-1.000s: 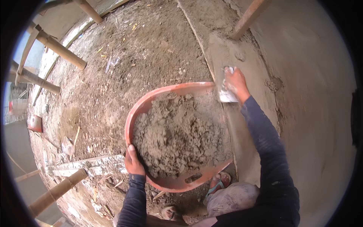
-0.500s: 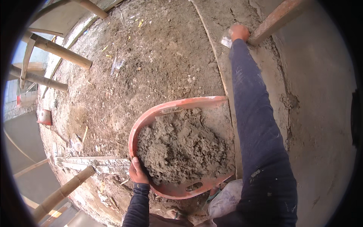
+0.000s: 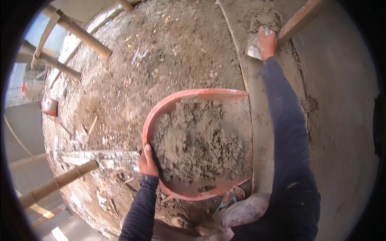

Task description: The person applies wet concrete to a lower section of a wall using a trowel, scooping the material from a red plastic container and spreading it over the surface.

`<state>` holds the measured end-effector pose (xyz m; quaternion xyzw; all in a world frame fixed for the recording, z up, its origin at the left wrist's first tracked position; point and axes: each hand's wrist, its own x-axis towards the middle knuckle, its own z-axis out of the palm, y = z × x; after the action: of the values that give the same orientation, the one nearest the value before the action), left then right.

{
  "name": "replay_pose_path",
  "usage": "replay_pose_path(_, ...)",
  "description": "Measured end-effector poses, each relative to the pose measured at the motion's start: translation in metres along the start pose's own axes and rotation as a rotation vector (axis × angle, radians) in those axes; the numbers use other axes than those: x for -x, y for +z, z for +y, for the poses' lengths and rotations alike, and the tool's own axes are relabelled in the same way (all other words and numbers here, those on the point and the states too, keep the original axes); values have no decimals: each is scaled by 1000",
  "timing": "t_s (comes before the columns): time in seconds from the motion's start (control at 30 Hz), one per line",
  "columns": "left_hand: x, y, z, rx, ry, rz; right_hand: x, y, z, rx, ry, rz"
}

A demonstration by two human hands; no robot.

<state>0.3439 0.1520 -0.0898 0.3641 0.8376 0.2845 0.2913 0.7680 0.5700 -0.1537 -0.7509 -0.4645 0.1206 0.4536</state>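
My left hand [image 3: 148, 161] grips the left rim of an orange scoop-shaped plastic tub [image 3: 177, 97], thumb over the edge. A heap of wet grey mortar [image 3: 201, 140] lies in the tub. Stretched far forward, my right hand [image 3: 266, 45] is closed around a trowel [image 3: 254, 51]; its flat metal blade shows at the hand's left and its handle is mostly covered by the fingers. The trowel is over a narrow mortar-covered ledge [image 3: 263, 132], where rough fresh mortar [image 3: 261, 18] lies just beyond the hand.
A slanted wooden post [image 3: 299, 20] stands close by my right hand. Smooth grey plaster [image 3: 341, 100] spreads to the right. Bamboo poles [image 3: 82, 34] rise at the left, with a small bucket [image 3: 50, 107] near them. Rough soil [image 3: 189, 52] with litter lies beyond the tub.
My right hand with the trowel has come slightly nearer and shows more of the blade. The tub appears a little higher and further right in view, my left hand still on its rim.
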Motion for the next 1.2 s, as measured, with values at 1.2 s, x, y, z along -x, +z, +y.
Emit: replay_pose_path(1.2, -10, -7, -10, 247, 218, -68, 371, -295, -156, 442, -1063, -847)
